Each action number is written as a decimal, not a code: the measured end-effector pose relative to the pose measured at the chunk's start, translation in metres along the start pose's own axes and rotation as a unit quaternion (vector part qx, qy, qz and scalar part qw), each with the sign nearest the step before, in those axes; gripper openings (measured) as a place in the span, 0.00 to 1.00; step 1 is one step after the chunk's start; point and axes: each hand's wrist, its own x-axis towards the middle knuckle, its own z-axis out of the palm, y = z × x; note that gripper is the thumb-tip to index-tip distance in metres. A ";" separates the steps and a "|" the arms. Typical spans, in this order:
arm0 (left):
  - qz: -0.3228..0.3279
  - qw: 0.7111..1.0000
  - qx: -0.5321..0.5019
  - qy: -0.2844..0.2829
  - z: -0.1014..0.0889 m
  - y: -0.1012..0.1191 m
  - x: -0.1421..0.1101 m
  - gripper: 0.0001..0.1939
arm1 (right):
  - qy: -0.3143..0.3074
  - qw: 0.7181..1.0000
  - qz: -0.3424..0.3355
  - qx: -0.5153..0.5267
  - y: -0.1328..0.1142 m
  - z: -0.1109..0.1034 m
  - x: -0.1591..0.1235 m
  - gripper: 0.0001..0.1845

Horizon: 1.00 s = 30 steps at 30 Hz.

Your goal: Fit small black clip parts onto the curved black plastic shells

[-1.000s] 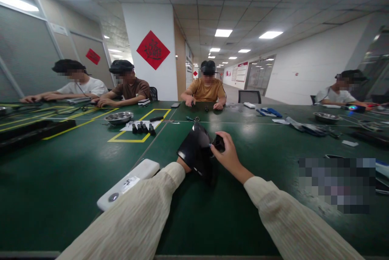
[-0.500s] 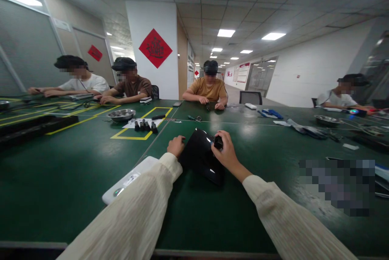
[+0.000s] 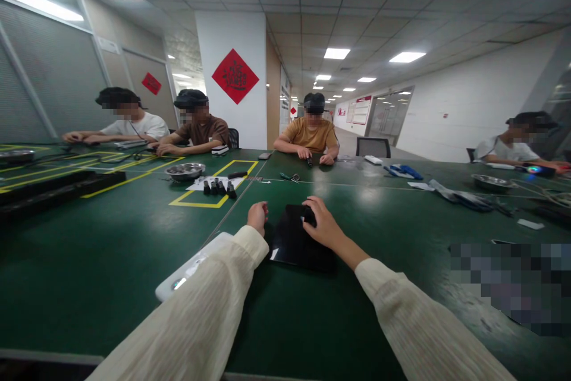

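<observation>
A glossy black sheet point(image 3: 292, 250) lies flat on the green table in front of me. My right hand point(image 3: 323, 223) is over its far right part, fingers curved around a small black object point(image 3: 308, 216); the fingers hide most of its shape. Just off the sheet's left edge is my left hand point(image 3: 257, 217), its fingers curled in and a narrow gap between it and the sheet. Nothing shows in its grasp. Beside my left forearm rests a white device with a rounded end point(image 3: 172, 283), partly covered by the sleeve.
Several small black parts point(image 3: 218, 189) stand on white paper inside a yellow taped frame, near a metal bowl point(image 3: 186, 172). Pliers point(image 3: 289, 177) lie ahead. A long black tray point(image 3: 66, 188) is at left, blue-grey gloves point(image 3: 459, 194) at right. Co-workers sit around the table.
The black sheet was raised and bent between my hands; now it lies flat. My left hand has come off its edge. My right hand has lowered the small black object onto or just above it.
</observation>
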 end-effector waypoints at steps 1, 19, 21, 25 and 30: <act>0.013 1.000 -0.001 0.003 0.001 -0.002 -0.001 0.03 | -0.004 1.000 0.006 -0.006 -0.002 0.000 -0.001 0.24; 0.178 0.981 0.055 0.059 0.005 -0.019 -0.007 0.06 | -0.207 0.964 0.043 -0.163 -0.106 0.031 -0.027 0.25; 0.198 0.975 0.072 0.070 0.003 -0.017 -0.007 0.06 | -0.239 0.959 0.018 -0.152 -0.098 0.033 -0.019 0.23; 0.219 0.967 0.094 0.092 -0.002 -0.012 -0.008 0.07 | -0.290 0.945 -0.052 -0.144 -0.082 0.034 -0.003 0.22; 0.214 0.962 0.130 0.112 -0.003 -0.012 -0.008 0.07 | -0.278 0.948 -0.054 -0.143 -0.079 0.036 0.001 0.23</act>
